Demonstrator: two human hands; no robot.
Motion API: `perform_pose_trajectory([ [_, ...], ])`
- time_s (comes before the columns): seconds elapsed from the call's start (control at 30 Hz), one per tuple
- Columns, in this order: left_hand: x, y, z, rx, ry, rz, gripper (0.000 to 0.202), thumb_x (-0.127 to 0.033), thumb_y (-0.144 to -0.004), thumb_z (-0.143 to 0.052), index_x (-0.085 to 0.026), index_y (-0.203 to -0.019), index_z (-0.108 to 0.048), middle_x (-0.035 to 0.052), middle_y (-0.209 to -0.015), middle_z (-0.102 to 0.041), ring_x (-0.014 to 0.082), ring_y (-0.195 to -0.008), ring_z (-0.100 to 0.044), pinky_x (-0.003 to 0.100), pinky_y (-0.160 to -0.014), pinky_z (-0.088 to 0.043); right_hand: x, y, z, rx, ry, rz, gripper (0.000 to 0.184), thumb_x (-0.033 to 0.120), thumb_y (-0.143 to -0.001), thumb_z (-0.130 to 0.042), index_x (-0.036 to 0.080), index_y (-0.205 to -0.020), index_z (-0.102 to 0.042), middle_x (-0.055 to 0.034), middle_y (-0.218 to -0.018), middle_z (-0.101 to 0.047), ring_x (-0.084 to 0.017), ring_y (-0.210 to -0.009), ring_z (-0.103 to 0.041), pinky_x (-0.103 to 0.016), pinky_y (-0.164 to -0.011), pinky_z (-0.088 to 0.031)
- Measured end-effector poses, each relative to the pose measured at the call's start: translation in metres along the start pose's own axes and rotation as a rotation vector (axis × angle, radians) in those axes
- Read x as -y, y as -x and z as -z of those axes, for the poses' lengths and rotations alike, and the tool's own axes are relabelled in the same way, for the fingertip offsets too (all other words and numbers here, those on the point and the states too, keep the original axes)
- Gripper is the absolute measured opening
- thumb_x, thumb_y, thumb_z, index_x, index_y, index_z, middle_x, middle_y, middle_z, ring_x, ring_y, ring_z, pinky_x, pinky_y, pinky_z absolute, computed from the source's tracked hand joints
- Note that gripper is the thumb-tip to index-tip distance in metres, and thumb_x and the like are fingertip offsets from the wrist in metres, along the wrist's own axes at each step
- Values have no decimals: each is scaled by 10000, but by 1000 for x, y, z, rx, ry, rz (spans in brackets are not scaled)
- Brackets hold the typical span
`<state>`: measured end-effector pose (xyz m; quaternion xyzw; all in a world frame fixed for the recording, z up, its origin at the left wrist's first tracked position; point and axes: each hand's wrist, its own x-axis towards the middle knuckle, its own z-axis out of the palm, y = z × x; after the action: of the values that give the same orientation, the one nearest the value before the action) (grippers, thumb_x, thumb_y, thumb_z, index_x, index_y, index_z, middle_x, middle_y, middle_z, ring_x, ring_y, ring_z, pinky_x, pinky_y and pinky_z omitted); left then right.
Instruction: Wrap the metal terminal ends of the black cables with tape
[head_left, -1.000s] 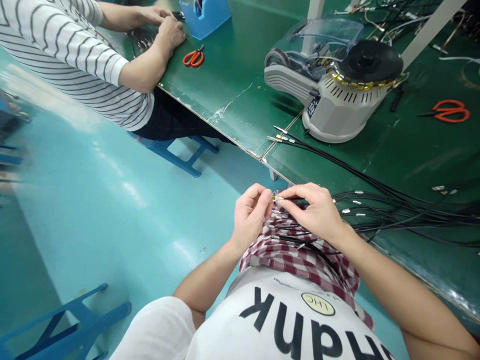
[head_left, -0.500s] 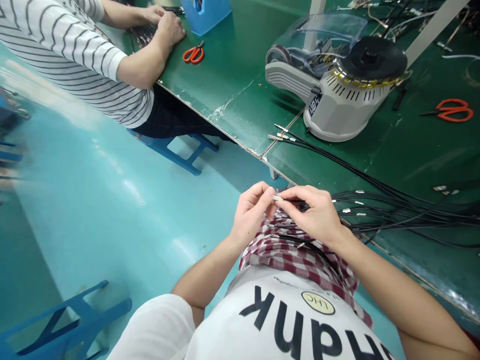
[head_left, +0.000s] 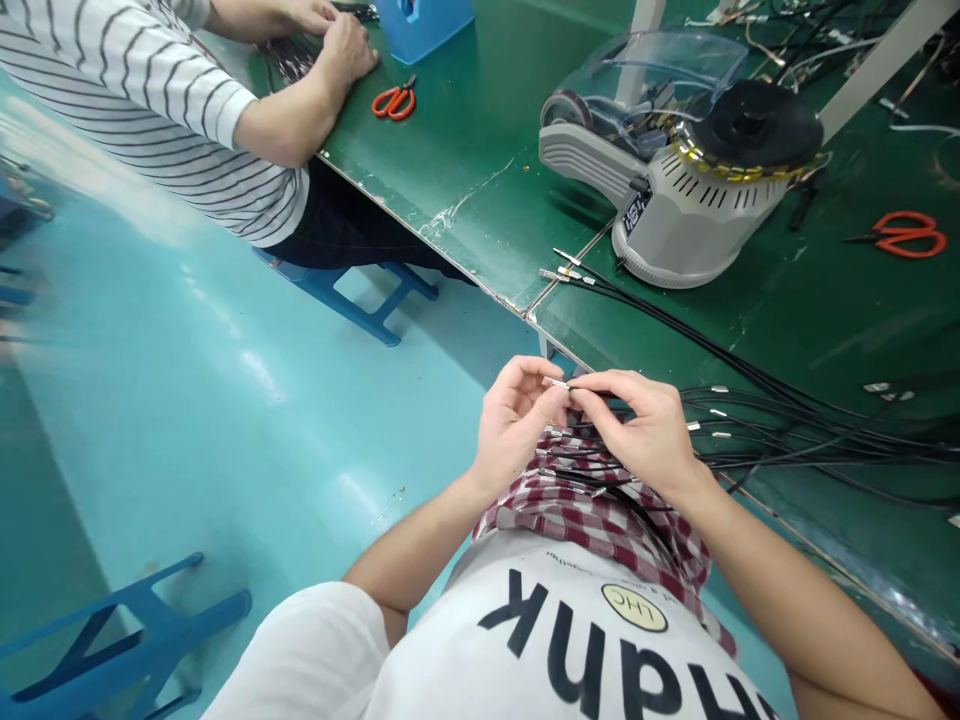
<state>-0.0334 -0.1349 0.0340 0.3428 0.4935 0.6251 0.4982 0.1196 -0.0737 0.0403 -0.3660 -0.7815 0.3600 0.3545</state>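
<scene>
A black cable with a small silver metal end (head_left: 556,383) is held over my lap. My right hand (head_left: 645,425) pinches it between thumb and forefinger just behind the metal end. The curled fingers and thumb of my left hand (head_left: 514,425) close about the tip, which shows between them. Across the checked cloth (head_left: 517,510) on my lap lie more black cables with metal ends (head_left: 551,472). Beside my right hand, several black cables (head_left: 780,425) with white or silver sleeves run over the green table's edge.
A grey tape dispenser (head_left: 690,220) with a black disc stands on the green table (head_left: 465,150). Orange-handled scissors (head_left: 911,235) lie right of it, another pair (head_left: 395,101) farther left. A co-worker in a striped shirt (head_left: 150,120) sits at left near a blue bin (head_left: 424,25).
My left fingers have loosened and shifted slightly, so more of the metal end shows, now angled up to the left. My right hand keeps its pinch, moving a little right.
</scene>
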Motion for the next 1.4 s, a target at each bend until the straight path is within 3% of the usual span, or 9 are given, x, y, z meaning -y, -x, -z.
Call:
perform_pose_trajectory([
  [0.27,8,-1,-8,-65,180,88,165,-272,-808,-800,-170,-835,-674,27,-901,-690,96,-629,-597,262,-622,-513,3,5,-7,-62,-18,-68,83,250,-922,-639,237,-867,-699,-7,-831,-743,-182,-754,-682,-335,-732,-543],
  [0.87,11,-8,-7,-56,209,140,190,-256,-748,-844,-161,-753,-679,19,-803,-700,107,-583,-605,268,-570,-501,0,5,-7,-61,-26,-113,137,261,-931,-634,237,-811,-695,-1,-764,-727,-180,-722,-687,-324,-693,-537],
  [1.07,13,-9,-8,-38,223,132,173,-236,-770,-823,-156,-770,-670,25,-823,-695,102,-589,-607,268,-608,-502,-4,6,-6,-49,-3,-102,115,243,-935,-639,241,-838,-702,11,-797,-735,-172,-751,-684,-338,-765,-528],
  [1.23,28,-2,7,6,61,220,162,-296,-831,-757,-163,-868,-671,14,-764,-660,117,-650,-602,261,-674,-492,-26,-18,24,201,208,32,97,316,-919,-686,268,-985,-737,9,-984,-765,-205,-927,-695,-380,-894,-484],
  [1.4,47,0,26,-29,-240,248,184,-324,-841,-712,-148,-814,-666,34,-782,-671,131,-699,-582,246,-685,-456,-66,-56,62,-25,500,1,109,310,-915,-678,233,-954,-746,-30,-955,-739,-213,-861,-677,-345,-754,-457],
])
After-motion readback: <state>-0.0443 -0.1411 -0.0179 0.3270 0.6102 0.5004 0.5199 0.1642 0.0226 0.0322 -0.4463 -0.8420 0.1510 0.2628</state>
